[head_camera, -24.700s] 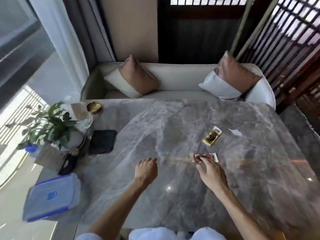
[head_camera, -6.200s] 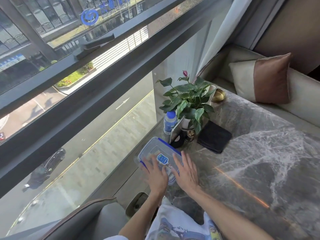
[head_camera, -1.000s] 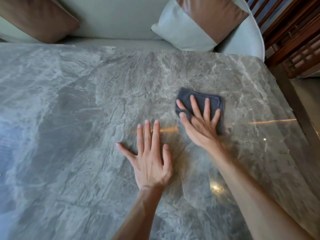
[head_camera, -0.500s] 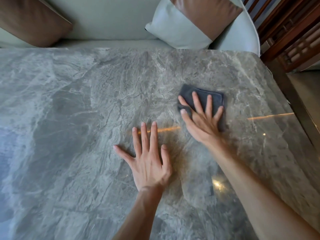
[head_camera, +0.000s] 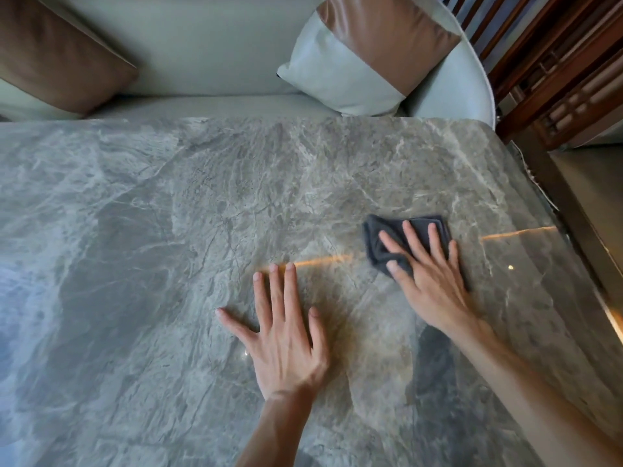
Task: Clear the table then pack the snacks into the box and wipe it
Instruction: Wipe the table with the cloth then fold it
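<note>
Head view, one grey marble table (head_camera: pixel 141 251) filling most of the frame, bare except for the items listed. Item: dark grey cloth (head_camera: pixel 382 239), folded and slightly rumpled, lying right of centre — pinned flat under the right hand (head_camera: pixel 428 281), whose fingers (head_camera: pixel 413 237) are spread open and pressed on top of it, thumb at the cloth's near edge. Item: left hand (head_camera: pixel 286 345), lower centre, palm down on the bare stone, fingers extended and splayed, holding nothing, just beside the right hand but apart from the cloth. Item: pale sofa (head_camera: pixel 209 59) along the top edge — one brown cushion (head_camera: pixel 57 59) upper left, one brown-and-white cushion (head_camera: pixel 364 52) upper right. Item: dark wooden lattice screen (head_camera: pixel 556 62), upper right corner.
</note>
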### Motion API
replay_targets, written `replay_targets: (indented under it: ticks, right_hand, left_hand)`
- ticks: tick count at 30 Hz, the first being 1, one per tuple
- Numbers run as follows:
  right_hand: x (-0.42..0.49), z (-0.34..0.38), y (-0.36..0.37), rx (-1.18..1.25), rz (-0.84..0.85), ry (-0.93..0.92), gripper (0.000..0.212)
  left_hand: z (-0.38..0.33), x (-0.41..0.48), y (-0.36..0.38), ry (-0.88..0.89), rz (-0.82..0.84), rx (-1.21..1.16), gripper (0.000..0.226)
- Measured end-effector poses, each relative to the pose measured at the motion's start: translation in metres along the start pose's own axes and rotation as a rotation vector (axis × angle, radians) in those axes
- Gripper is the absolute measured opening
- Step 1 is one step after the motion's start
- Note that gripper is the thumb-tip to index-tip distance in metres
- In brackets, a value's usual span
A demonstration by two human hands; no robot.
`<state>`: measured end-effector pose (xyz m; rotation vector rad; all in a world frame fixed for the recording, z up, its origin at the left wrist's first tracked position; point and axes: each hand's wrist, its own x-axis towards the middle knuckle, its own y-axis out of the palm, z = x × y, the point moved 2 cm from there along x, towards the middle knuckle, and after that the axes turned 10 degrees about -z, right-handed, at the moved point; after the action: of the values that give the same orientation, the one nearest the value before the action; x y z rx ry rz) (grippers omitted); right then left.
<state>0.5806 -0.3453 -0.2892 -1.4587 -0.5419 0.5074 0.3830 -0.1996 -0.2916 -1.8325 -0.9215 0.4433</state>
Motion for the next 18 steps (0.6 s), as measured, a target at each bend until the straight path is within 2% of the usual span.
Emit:
replay_targets:
  ticks: [3, 5, 11, 14, 18]
  right_hand:
    - [0.030, 0.001, 0.000, 0.082, -0.015, 0.181, 0.056]
    - [0.045, 0.015, 0.004, 0.125, 0.026, 0.224, 0.056]
    - [-0.002, 0.074, 0.001, 0.091, 0.016, -0.091, 0.053]
    - [-0.050, 0.104, 0.001, 0.127, -0.003, -0.196, 0.051]
    - [-0.109, 0.135, -0.004, 0.215, -0.008, -0.257, 0.047]
  left_hand:
    - [0.000, 0.001, 0.000, -0.007, -0.005, -0.003, 0.067]
    - [0.001, 0.002, 0.001, -0.016, -0.009, -0.015, 0.067]
    - [0.000, -0.001, -0.007, -0.044, -0.061, -0.173, 0.066]
    - [0.005, -0.005, -0.018, -0.068, -0.079, -0.398, 0.067]
    - [0.019, -0.006, -0.034, -0.082, 0.000, -0.685, 0.074]
